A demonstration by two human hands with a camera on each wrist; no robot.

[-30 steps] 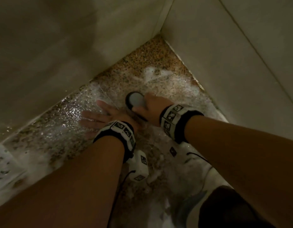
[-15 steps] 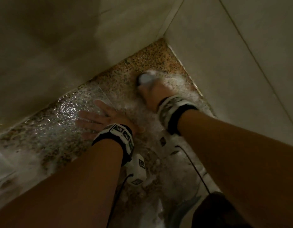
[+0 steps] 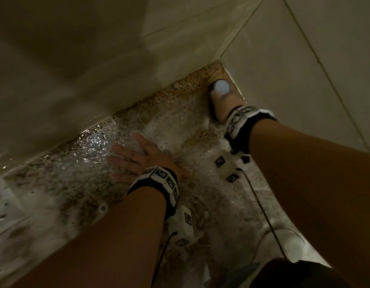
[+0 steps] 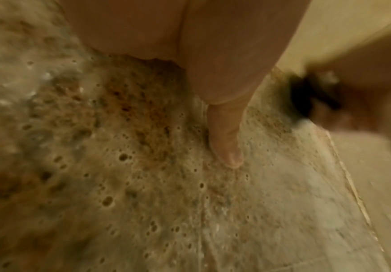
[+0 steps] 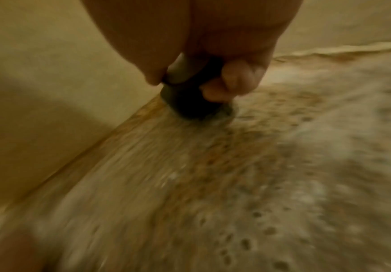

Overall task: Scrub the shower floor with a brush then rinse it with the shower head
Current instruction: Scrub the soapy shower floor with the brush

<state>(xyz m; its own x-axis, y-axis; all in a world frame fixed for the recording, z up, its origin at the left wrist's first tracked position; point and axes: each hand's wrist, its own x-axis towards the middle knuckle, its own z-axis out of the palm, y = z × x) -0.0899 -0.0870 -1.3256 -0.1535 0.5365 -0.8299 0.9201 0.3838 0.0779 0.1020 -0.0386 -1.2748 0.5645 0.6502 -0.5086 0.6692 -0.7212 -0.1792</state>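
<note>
**In the far corner: brush at work under the right hand**

Beneath both hands spreads the speckled shower floor [image 3: 175, 96], much of it veiled by white foam [image 3: 180, 129]; both wrist views are smeared by blur. Cream wall tiles [image 3: 304, 75] rise beyond the right hand [image 3: 225, 100], whose curled fingers [image 5: 233, 81] clench the dark brush [image 5: 189, 103]. The brush sits directly under that hand, well apart from the left hand [image 3: 142, 159], and its bristles are too blurred to make out. It stands roughly upright, pale top [image 3: 221, 88] up toward the head camera, dark base down on the floor right at the wall joint. The left hand lies flat, fingers spread and relaxed, pressed onto the wet floor, gripping nothing.
</note>
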